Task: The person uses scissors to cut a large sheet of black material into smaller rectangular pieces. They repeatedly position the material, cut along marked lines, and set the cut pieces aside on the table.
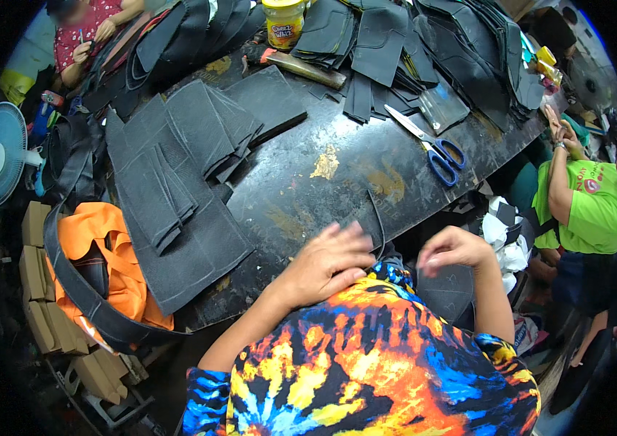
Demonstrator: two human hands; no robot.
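My left hand is open at the table's near edge, palm down with fingers spread and slightly blurred. It holds nothing that I can see. Just beyond its fingertips, a thin dark strip curves up over the black tabletop. Off the table's edge to the right hangs my right hand, its fingers loosely bent and slightly apart, with no object visible in it. A dark rounded piece lies below that hand. Scissors with blue handles rest on the table, apart from both hands.
Cut black sheets cover the table's left; more black pieces are piled at the back. A hammer and a yellow-lidded jar stand among them. An orange bag hangs at left, near a fan. Two people sit nearby.
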